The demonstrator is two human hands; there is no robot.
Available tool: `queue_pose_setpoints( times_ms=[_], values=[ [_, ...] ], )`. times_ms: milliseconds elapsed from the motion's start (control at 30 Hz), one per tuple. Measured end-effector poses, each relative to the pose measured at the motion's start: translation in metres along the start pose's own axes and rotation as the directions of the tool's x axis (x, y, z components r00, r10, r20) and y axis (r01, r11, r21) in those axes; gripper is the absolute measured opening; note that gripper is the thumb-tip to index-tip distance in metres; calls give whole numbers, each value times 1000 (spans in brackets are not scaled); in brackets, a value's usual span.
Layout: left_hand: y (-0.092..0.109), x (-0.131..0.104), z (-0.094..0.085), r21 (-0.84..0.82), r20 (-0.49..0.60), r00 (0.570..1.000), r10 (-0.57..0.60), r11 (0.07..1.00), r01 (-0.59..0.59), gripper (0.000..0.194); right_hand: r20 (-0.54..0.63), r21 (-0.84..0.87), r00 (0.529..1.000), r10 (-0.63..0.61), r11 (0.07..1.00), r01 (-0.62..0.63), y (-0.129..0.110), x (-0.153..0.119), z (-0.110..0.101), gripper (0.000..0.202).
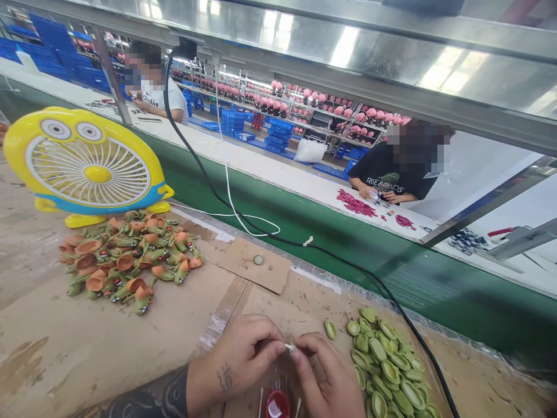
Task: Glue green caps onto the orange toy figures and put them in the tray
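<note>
My left hand (pixel 243 357) and my right hand (pixel 324 371) meet low in the middle of the view, both closed. Between their fingertips they pinch a small white piece (pixel 289 347), mostly covered, so its kind does not show. Just below the hands stands a small round red container (pixel 277 403), cut off by the lower edge. Thin white sticks lie at its sides, one white stick (pixel 261 400) on the left. To the right of my right hand is a heap of green oval, hollow parts (pixel 389 366). One loose green oval part (pixel 331 330) lies apart from it.
A yellow cartoon fan (pixel 98 168) stands behind a pile of green and orange figures (pixel 130 255). A bottle cap (pixel 258 259) rests on a cardboard piece (pixel 235 267). A black cable (pixel 348 261) crosses the bench. Two people sit beyond the green-sided conveyor (pixel 261 203).
</note>
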State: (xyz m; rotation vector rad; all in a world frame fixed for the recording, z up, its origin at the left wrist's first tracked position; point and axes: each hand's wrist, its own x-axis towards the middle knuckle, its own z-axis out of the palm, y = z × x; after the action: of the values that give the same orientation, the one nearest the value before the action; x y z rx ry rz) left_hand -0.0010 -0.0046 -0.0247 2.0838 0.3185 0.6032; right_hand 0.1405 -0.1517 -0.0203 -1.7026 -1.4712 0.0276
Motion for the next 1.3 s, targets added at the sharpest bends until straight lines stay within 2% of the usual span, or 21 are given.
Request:
queue_pose_setpoints(
  times_ms=[133, 300, 433, 500, 533, 600, 633, 700, 767, 867, 933, 1000, 1067, 1167, 1233, 1300],
  values=[
    [-1, -1, 2, -8, 14, 998, -68, 998, 68, 20, 88, -170, 986, -142, 973, 155, 1, 1, -1, 13],
    [1, -2, 1, -124, 115, 967, -228, 962, 242, 23, 190, -337, 958, -213, 903, 268, 3, -1, -4, 13],
    [5, -3, -2, -177, 184, 950, -251, 943, 283, 23, 178, -359, 945, -275, 876, 323, 2, -4, -2, 14],
    [8, -5, -3, -135, 161, 967, -199, 966, 221, 23, 122, -269, 957, -264, 919, 288, 0, -7, 3, 16],
    [10, -6, -3, -101, 134, 980, -149, 981, 163, 23, 80, -190, 973, -216, 955, 227, -1, -9, 6, 18],
    [13, -9, -2, -34, 75, 997, -15, 999, 17, 26, 2, 35, 1000, -26, 999, 26, -4, -15, 15, 25],
    [15, -10, -2, -7, 52, 997, 54, 999, -54, 29, -12, 172, 995, 96, 981, -93, -6, -17, 19, 30],
    [18, -12, -3, 24, 28, 986, 162, 986, -163, 36, 43, 447, 945, 323, 840, -307, -11, -21, 26, 38],
    [19, -11, -4, 42, 18, 975, 222, 974, -222, 43, 162, 657, 875, 456, 612, -441, -18, -21, 30, 44],
    [19, -10, -5, 53, 11, 960, 279, 959, -279, 50, 311, 815, 810, 496, 298, -496, -25, -17, 33, 49],
    [17, -11, -4, 53, 1, 950, 314, 948, -313, 49, 369, 849, 792, 487, 171, -501, -28, -14, 33, 49],
    [15, -12, -3, 58, -15, 940, 341, 939, -340, 46, 417, 849, 781, 465, 108, -517, -27, -13, 32, 48],
    [14, -13, -2, 49, -31, 930, 365, 930, -364, 45, 451, 844, 799, 399, 100, -527, -26, -13, 29, 48],
    [16, -13, -2, -22, -33, 930, 367, 930, -368, 46, 485, 822, 826, 286, 174, -542, -28, -13, 24, 50],
    [18, -12, -3, -72, -17, 937, 348, 934, -349, 46, 455, 811, 838, 302, 248, -530, -30, -12, 19, 49],
    [20, -12, -4, -92, 1, 945, 327, 941, -325, 46, 380, 820, 870, 313, 322, -474, -30, -12, 15, 48]
  ],
)
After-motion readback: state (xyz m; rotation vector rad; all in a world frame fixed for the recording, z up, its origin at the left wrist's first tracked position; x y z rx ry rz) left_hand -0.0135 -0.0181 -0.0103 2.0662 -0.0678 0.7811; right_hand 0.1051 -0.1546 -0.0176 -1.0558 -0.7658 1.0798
